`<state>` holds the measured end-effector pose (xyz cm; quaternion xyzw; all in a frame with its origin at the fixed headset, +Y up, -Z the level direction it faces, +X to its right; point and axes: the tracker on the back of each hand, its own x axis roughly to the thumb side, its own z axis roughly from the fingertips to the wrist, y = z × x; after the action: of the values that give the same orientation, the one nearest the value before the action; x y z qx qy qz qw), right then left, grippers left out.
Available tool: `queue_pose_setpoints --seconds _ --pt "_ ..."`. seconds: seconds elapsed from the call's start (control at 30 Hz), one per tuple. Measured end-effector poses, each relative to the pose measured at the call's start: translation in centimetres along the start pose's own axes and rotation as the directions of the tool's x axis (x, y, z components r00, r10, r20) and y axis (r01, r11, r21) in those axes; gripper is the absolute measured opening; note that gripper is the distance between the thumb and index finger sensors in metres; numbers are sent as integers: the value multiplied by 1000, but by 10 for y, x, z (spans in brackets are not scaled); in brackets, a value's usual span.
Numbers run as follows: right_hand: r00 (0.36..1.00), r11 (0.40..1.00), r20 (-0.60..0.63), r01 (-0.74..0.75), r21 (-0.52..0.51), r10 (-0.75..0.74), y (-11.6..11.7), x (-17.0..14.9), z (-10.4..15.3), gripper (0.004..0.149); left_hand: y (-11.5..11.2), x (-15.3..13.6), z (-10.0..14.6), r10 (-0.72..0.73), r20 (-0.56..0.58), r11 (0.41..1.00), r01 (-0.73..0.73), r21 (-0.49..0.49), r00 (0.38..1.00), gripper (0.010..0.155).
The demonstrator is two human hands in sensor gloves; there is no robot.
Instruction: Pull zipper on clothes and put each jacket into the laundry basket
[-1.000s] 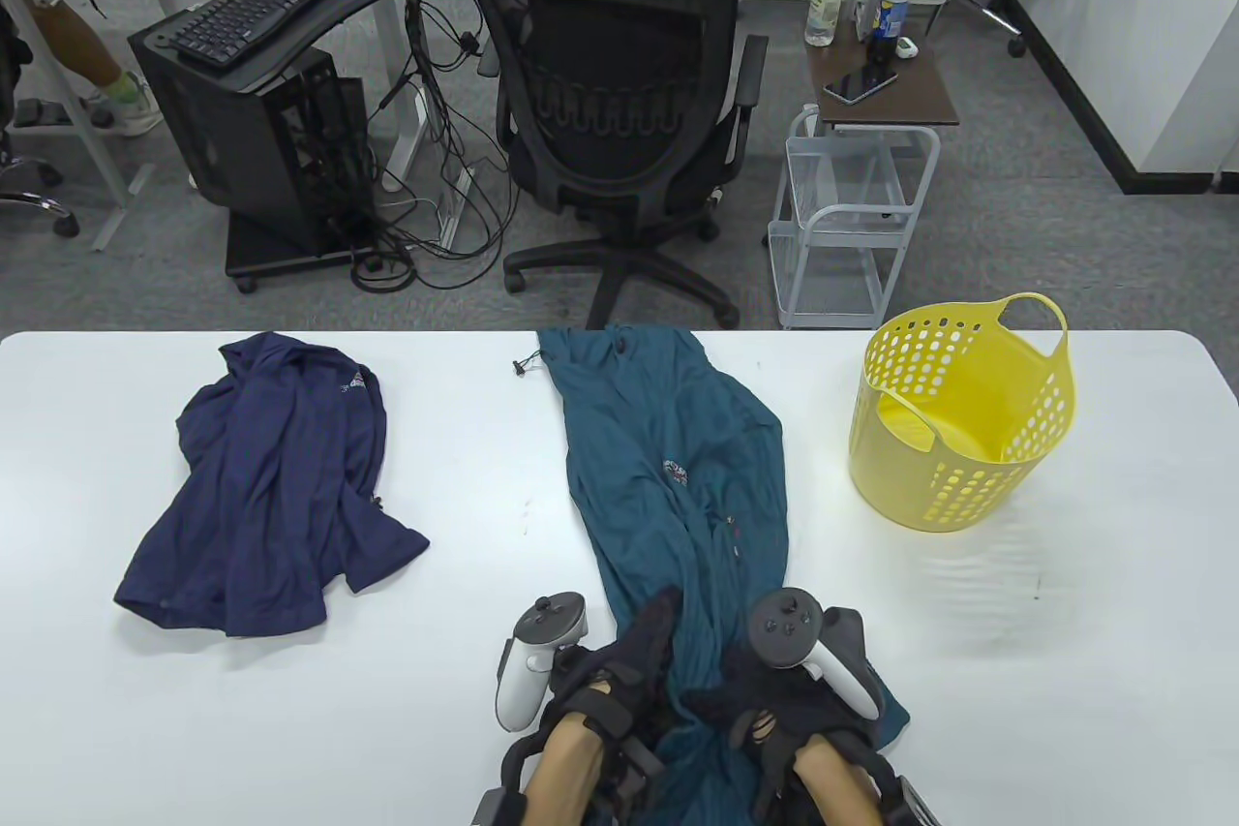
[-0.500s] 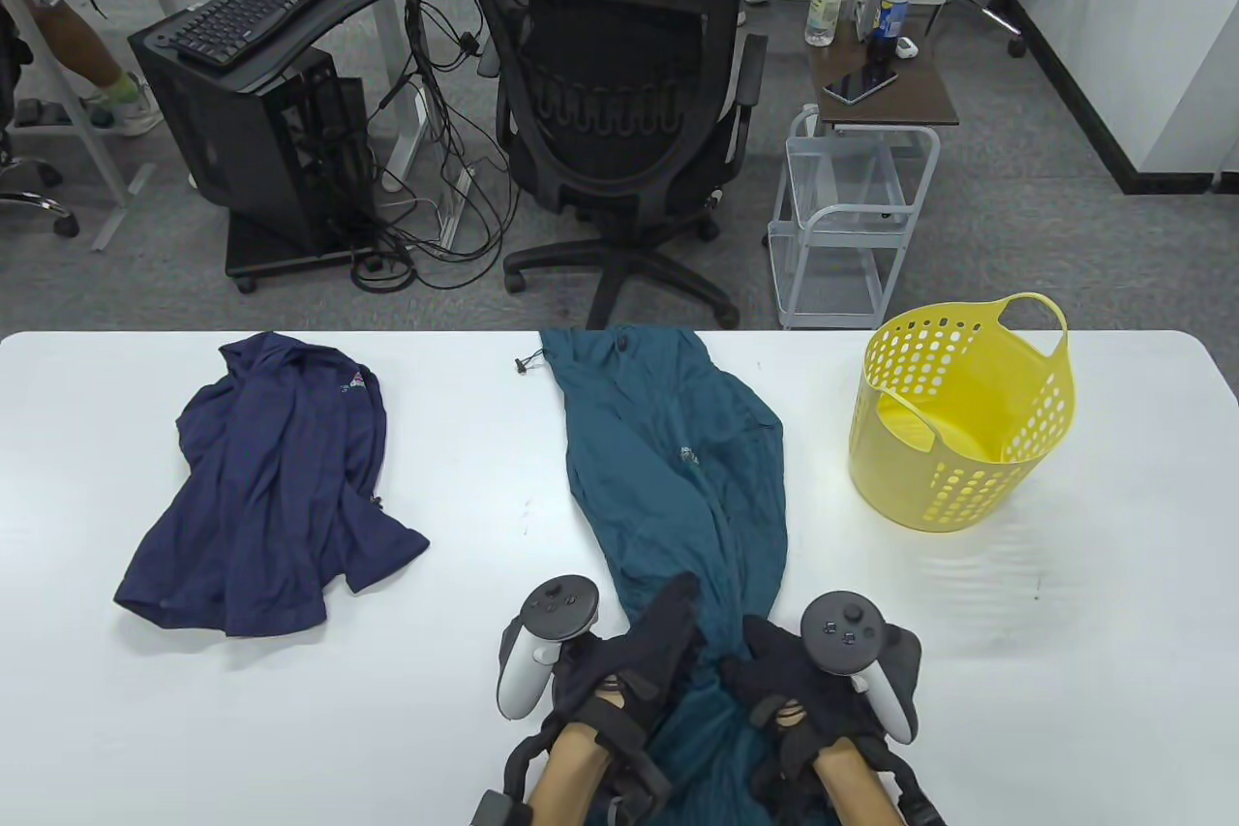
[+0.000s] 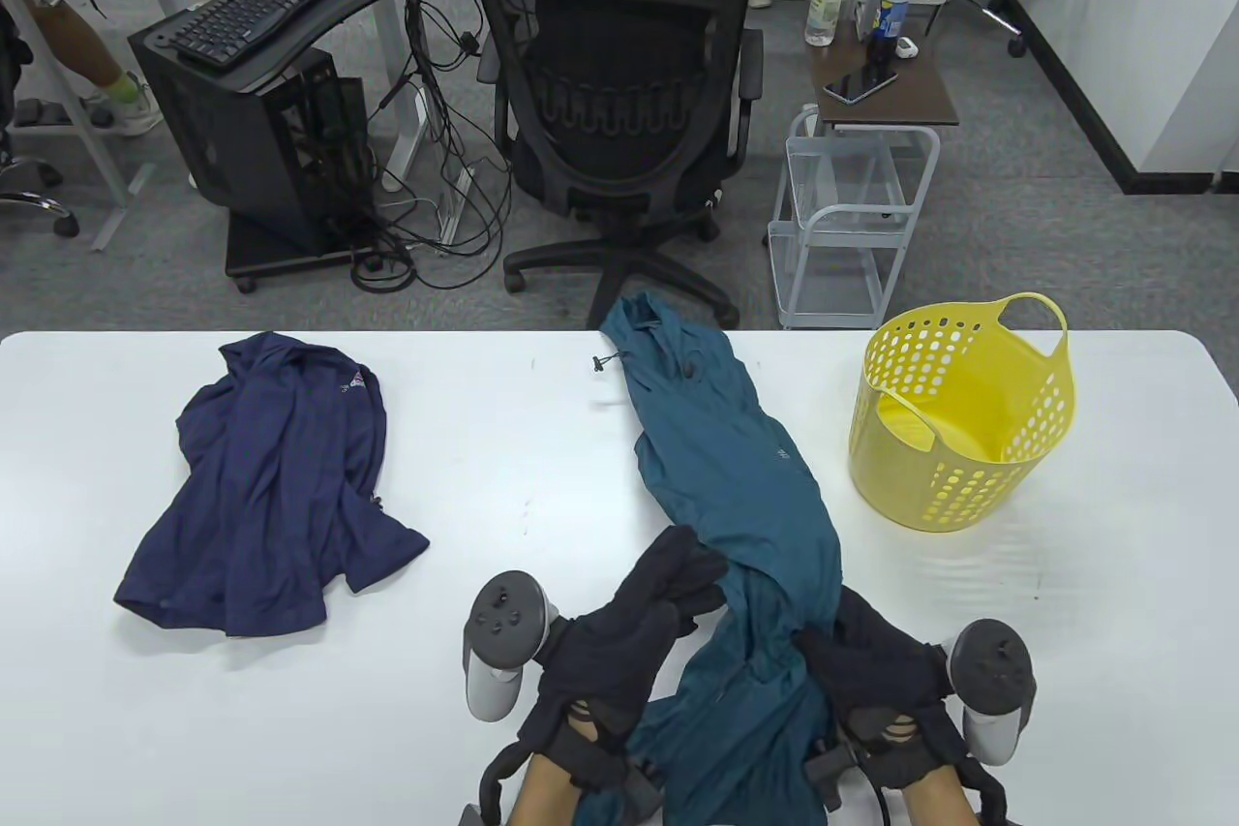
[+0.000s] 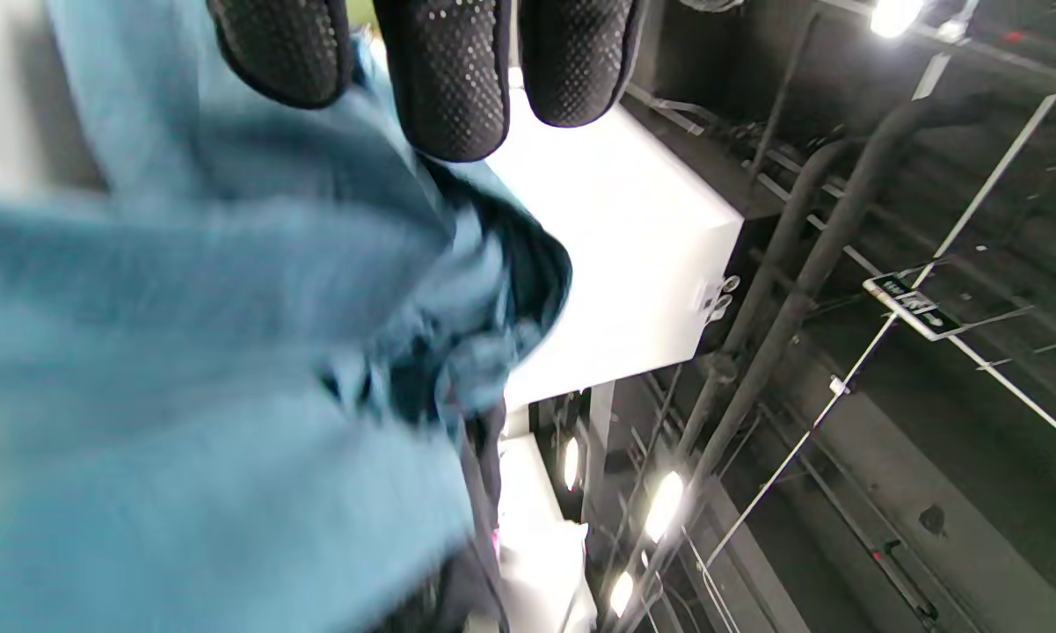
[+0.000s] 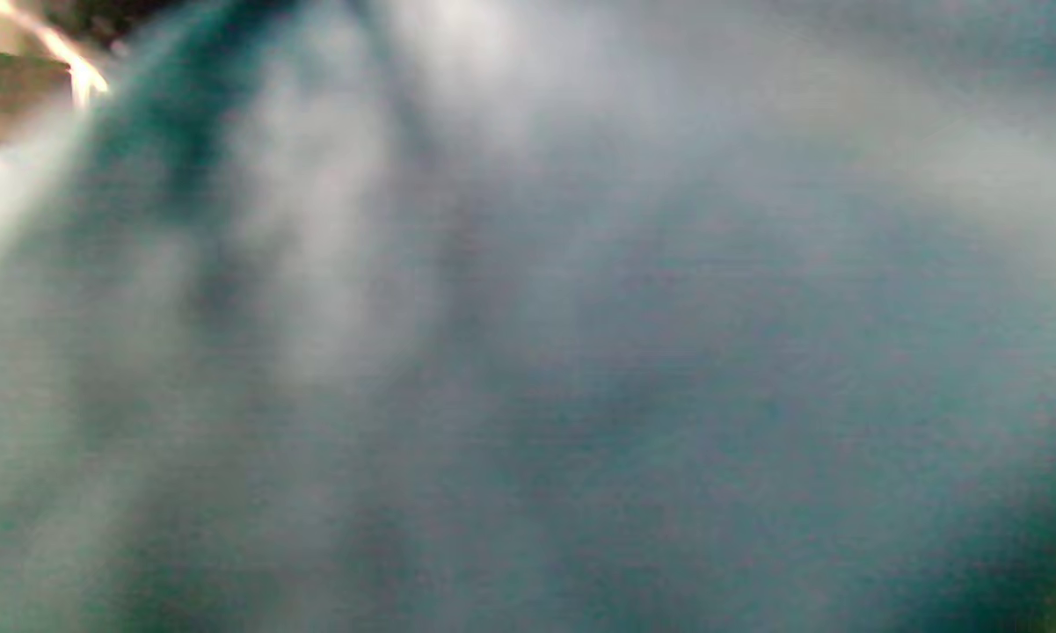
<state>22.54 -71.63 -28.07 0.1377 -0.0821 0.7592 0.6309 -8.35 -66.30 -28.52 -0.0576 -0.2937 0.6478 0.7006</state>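
I'm working over a long white table with rounded far corners, and a crumpled navy-blue fabric jacket lies flat on its left part. A long teal fabric jacket stretches from the far edge down toward the near edge across the middle, bunched up at its near end, with its small dark drawcord toggle resting on the tabletop beside its far end. On the right part stands a yellow perforated plastic laundry basket with cut-out handles, upright, near the teal jacket but apart from it.
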Motion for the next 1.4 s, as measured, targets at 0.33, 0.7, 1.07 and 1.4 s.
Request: queue_pose_setpoints --seconds 0.33,0.7,1.07,1.4 --pt "984 992 165 44 121 -64 13 26 5 43 -17 -12 -5 -853 -188 519 830 -201 488 103" --pt "984 986 119 -144 82 134 6 22 5 43 -26 -81 -8 -69 -549 966 -83 -246 833 43" --pt "720 722 49 -692 -26 692 30 32 11 46 -28 -52 -7 -107 -434 994 107 -26 894 45" --pt "865 855 -42 -485 182 500 26 6 3 77 -59 -51 -11 -53 -370 977 -29 -212 927 81"
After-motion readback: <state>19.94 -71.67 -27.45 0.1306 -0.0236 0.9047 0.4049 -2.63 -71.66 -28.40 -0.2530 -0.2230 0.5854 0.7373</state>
